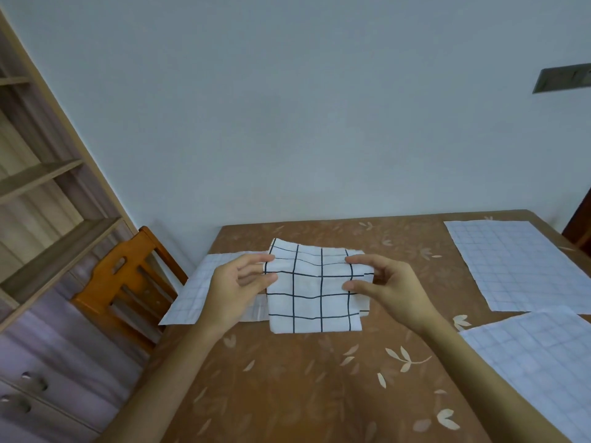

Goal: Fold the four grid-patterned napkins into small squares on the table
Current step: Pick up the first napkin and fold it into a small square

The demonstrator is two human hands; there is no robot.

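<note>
Your left hand (238, 282) and right hand (383, 284) each pinch a side edge of the folded napkin (315, 303), which sits in the middle of the table (287, 394) (roughly square, no clear long axis), its near edge facing you.

The folded napkin (315, 298) is matt white cloth, softly creased, its grid dark. The left napkin (195, 292), far napkin (518, 266) and near napkin (543, 362) are matt pale cloth with faint lines. The desk (303, 394) has a smooth brown leaf-printed surface with a slight sheen. The chair (128, 282) is glossy varnished orange wood. The shelf (48, 174) is matt pale wood grain. The wall (287, 107) looks matt.
</note>
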